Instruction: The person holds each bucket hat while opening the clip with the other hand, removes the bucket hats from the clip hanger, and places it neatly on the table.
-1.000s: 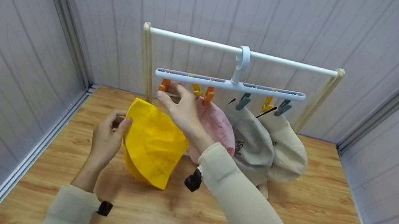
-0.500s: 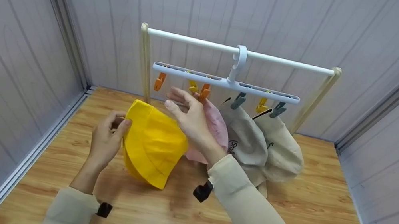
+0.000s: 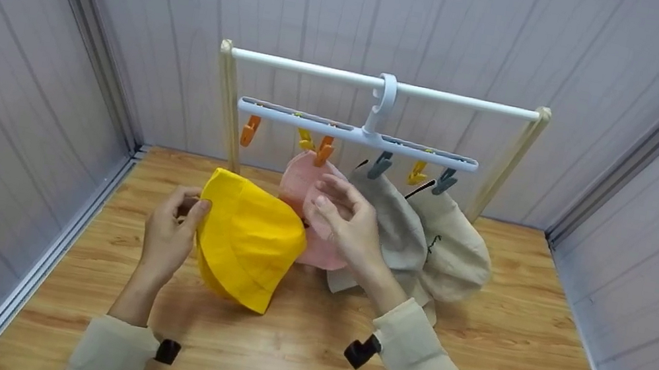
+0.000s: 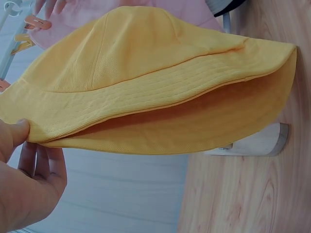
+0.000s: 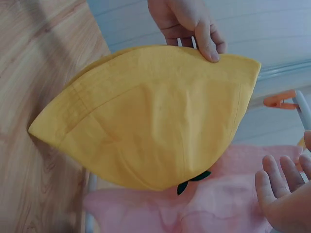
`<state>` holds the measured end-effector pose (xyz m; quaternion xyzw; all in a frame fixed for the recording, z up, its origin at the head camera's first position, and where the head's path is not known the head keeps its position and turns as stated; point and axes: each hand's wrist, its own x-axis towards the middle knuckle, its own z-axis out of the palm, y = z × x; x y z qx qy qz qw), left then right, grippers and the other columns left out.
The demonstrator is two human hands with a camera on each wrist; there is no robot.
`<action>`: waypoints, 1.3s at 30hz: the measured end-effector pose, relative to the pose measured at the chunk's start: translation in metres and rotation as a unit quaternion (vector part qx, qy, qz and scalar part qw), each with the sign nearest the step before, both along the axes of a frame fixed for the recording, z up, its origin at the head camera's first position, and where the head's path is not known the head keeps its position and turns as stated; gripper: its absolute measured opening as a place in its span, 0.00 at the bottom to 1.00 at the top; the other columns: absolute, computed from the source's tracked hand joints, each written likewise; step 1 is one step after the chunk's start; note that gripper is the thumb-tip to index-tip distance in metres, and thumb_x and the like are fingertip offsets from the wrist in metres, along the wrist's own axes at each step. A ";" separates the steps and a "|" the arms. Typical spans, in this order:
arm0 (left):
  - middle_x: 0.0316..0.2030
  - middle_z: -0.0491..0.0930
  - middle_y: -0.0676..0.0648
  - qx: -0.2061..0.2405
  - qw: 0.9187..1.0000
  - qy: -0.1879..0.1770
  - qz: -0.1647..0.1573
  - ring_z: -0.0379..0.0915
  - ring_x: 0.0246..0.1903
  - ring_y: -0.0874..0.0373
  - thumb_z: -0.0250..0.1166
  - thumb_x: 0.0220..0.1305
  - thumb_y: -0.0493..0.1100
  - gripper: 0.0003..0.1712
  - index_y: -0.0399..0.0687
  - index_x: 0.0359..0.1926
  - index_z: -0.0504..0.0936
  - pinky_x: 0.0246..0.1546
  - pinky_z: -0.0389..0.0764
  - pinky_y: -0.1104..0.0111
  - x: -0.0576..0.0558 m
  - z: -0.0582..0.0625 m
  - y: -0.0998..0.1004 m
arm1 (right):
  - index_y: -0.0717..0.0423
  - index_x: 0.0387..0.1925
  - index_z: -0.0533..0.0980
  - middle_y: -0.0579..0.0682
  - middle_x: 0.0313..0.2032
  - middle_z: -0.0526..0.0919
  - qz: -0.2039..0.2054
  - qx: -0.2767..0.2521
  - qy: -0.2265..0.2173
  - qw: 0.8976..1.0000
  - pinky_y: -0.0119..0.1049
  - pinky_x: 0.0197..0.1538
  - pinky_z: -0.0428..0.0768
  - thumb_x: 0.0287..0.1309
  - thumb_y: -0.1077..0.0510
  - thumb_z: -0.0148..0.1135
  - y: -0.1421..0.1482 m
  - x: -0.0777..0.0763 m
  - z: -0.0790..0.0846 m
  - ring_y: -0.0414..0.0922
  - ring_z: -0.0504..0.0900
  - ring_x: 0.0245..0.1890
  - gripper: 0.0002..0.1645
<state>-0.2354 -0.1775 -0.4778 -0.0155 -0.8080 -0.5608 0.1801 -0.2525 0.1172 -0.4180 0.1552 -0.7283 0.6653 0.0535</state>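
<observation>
My left hand (image 3: 168, 235) pinches the brim of a yellow bucket hat (image 3: 252, 226) between thumb and fingers. The hat is held folded, brim edges close together; small green leaf shapes (image 5: 193, 181) show at its crown in the right wrist view. My right hand (image 3: 355, 226), fingers loosely bent and holding nothing, is in front of a pink hat (image 3: 299, 176); whether it touches the pink cloth I cannot tell. That pink hat hangs from an orange clip (image 3: 324, 151) on a pale blue clip hanger (image 3: 300, 120). At the hanger's left end, another orange clip (image 3: 250, 131) grips nothing.
A grey hat (image 3: 397, 220) and a cream hat (image 3: 461, 257) hang from clips at the right. The hanger hooks over a white rod (image 3: 464, 102) between wooden posts (image 3: 511, 162). Wood-patterned floor (image 3: 273, 363) lies below, with panelled walls around.
My right hand has drawn away from the left-end orange clip, moving right and down, exposing the pink hat. The hanger now tilts, left end higher. My left hand still holds the yellow hat.
</observation>
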 end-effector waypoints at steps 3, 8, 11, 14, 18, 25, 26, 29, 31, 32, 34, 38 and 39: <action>0.47 0.84 0.42 0.004 1.000 0.000 -0.002 0.77 0.45 0.55 0.59 0.82 0.49 0.16 0.44 0.58 0.82 0.45 0.80 0.75 0.001 0.000 0.000 | 0.60 0.69 0.75 0.56 0.65 0.82 -0.014 -0.021 0.006 1.000 0.39 0.70 0.77 0.74 0.61 0.64 0.007 0.002 -0.007 0.53 0.80 0.65 0.25; 0.47 0.84 0.42 0.018 1.000 0.001 -0.009 0.78 0.45 0.54 0.60 0.81 0.49 0.16 0.44 0.58 0.82 0.45 0.81 0.76 0.002 0.002 0.001 | 0.67 0.67 0.75 0.64 0.62 0.82 -0.026 -0.050 0.011 0.998 0.34 0.63 0.82 0.73 0.66 0.64 0.013 0.008 -0.020 0.61 0.81 0.62 0.24; 0.47 0.84 0.42 0.028 1.000 0.002 -0.011 0.78 0.45 0.54 0.61 0.81 0.50 0.17 0.44 0.58 0.82 0.45 0.81 0.75 0.002 0.002 0.002 | 0.68 0.66 0.75 0.65 0.60 0.82 -0.036 -0.051 0.015 0.998 0.33 0.62 0.82 0.71 0.67 0.64 0.015 0.012 -0.028 0.61 0.82 0.61 0.24; 0.47 0.83 0.42 0.036 0.999 0.002 -0.012 0.77 0.45 0.53 0.61 0.81 0.50 0.17 0.44 0.58 0.82 0.45 0.81 0.75 0.003 0.003 0.003 | 0.68 0.65 0.76 0.64 0.60 0.83 -0.044 -0.043 0.022 0.998 0.35 0.64 0.81 0.70 0.69 0.65 0.018 0.015 -0.036 0.60 0.82 0.61 0.23; 0.47 0.82 0.42 0.046 0.999 0.002 -0.016 0.77 0.45 0.53 0.61 0.81 0.50 0.17 0.43 0.58 0.82 0.46 0.81 0.75 0.005 0.005 0.004 | 0.69 0.64 0.76 0.65 0.60 0.82 -0.047 -0.034 0.022 0.998 0.35 0.64 0.81 0.70 0.69 0.65 0.021 0.018 -0.046 0.60 0.82 0.61 0.23; 0.48 0.82 0.42 0.057 0.998 0.001 -0.022 0.77 0.45 0.53 0.61 0.81 0.49 0.17 0.43 0.58 0.81 0.47 0.81 0.75 0.007 0.005 0.005 | 0.67 0.65 0.76 0.64 0.59 0.82 -0.045 -0.044 -0.007 0.998 0.32 0.61 0.83 0.71 0.68 0.66 0.025 0.025 -0.058 0.60 0.83 0.60 0.24; 0.48 0.82 0.42 0.058 0.998 0.000 -0.022 0.77 0.46 0.53 0.61 0.81 0.49 0.17 0.43 0.59 0.81 0.48 0.81 0.75 0.008 0.005 0.005 | 0.67 0.65 0.76 0.64 0.59 0.82 -0.045 -0.045 -0.006 0.998 0.33 0.61 0.83 0.71 0.68 0.66 0.025 0.025 -0.060 0.60 0.84 0.60 0.24; 0.49 0.82 0.42 0.062 0.998 0.000 -0.025 0.78 0.46 0.53 0.61 0.81 0.48 0.17 0.42 0.59 0.81 0.48 0.81 0.75 0.009 0.005 0.004 | 0.68 0.64 0.76 0.65 0.58 0.83 -0.044 -0.047 0.000 0.998 0.34 0.62 0.83 0.70 0.67 0.66 0.027 0.026 -0.065 0.61 0.84 0.59 0.23; 0.49 0.82 0.42 0.067 0.997 0.003 -0.028 0.78 0.47 0.53 0.61 0.81 0.48 0.17 0.42 0.59 0.81 0.49 0.82 0.75 0.010 0.005 0.004 | 0.68 0.64 0.76 0.66 0.58 0.83 -0.045 -0.045 0.002 0.998 0.33 0.62 0.82 0.70 0.67 0.67 0.028 0.027 -0.069 0.61 0.84 0.59 0.23; 0.49 0.82 0.42 0.068 0.997 0.004 -0.030 0.78 0.47 0.53 0.61 0.81 0.48 0.17 0.41 0.59 0.81 0.49 0.82 0.74 0.011 0.005 0.004 | 0.68 0.64 0.76 0.65 0.59 0.83 -0.045 -0.045 -0.001 0.998 0.33 0.62 0.82 0.70 0.67 0.67 0.028 0.028 -0.071 0.61 0.84 0.59 0.24; 0.49 0.82 0.42 0.076 0.996 0.005 -0.035 0.78 0.47 0.53 0.61 0.80 0.47 0.17 0.41 0.59 0.81 0.50 0.82 0.74 0.013 0.005 0.003 | 0.67 0.65 0.76 0.64 0.60 0.83 -0.047 -0.044 -0.008 0.998 0.33 0.62 0.81 0.70 0.66 0.67 0.028 0.030 -0.077 0.59 0.83 0.60 0.24; 0.48 0.81 0.41 0.091 0.995 0.002 -0.044 0.77 0.47 0.53 0.61 0.80 0.48 0.17 0.42 0.59 0.81 0.52 0.81 0.74 0.015 0.005 0.003 | 0.66 0.65 0.77 0.63 0.60 0.83 -0.050 -0.040 -0.026 0.998 0.34 0.62 0.80 0.70 0.65 0.68 0.027 0.034 -0.090 0.58 0.82 0.61 0.25; 0.49 0.81 0.41 0.095 0.994 0.002 -0.046 0.77 0.47 0.52 0.62 0.80 0.49 0.18 0.41 0.59 0.80 0.52 0.81 0.74 0.015 0.004 0.003 | 0.66 0.65 0.77 0.63 0.59 0.83 -0.050 -0.040 -0.028 0.998 0.34 0.62 0.80 0.70 0.65 0.68 0.027 0.034 -0.094 0.58 0.82 0.61 0.24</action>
